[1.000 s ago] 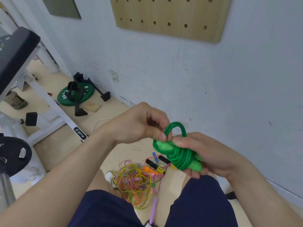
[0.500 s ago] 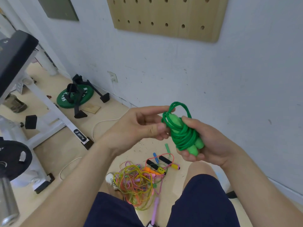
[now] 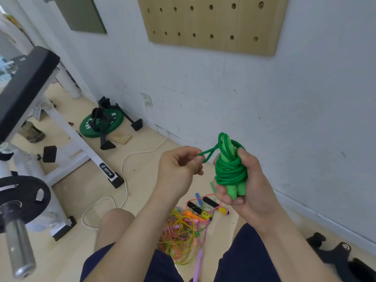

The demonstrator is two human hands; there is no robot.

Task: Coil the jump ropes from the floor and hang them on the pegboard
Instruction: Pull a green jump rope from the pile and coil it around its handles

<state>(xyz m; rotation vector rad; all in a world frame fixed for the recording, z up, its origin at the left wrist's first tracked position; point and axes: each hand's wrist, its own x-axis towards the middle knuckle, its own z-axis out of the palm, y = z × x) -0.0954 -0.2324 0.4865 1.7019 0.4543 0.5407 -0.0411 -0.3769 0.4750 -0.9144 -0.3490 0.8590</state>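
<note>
The green jump rope [image 3: 230, 169], coiled round its handles, sits gripped in the right hand [image 3: 242, 186]; the left hand [image 3: 179, 169] pinches its loose loop; tangled ropes [image 3: 183, 231] lie below; pegboard [image 3: 211, 23] above.

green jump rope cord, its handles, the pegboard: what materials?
Green cord: looks like PVC or similar plastic, glossy; highlights glint along the smooth strands. Handles: matte lighter green, probably foam or soft plastic; no shine. Pegboard: wood, perhaps plywood or laminate, pale with straight grain and drilled holes.
</note>
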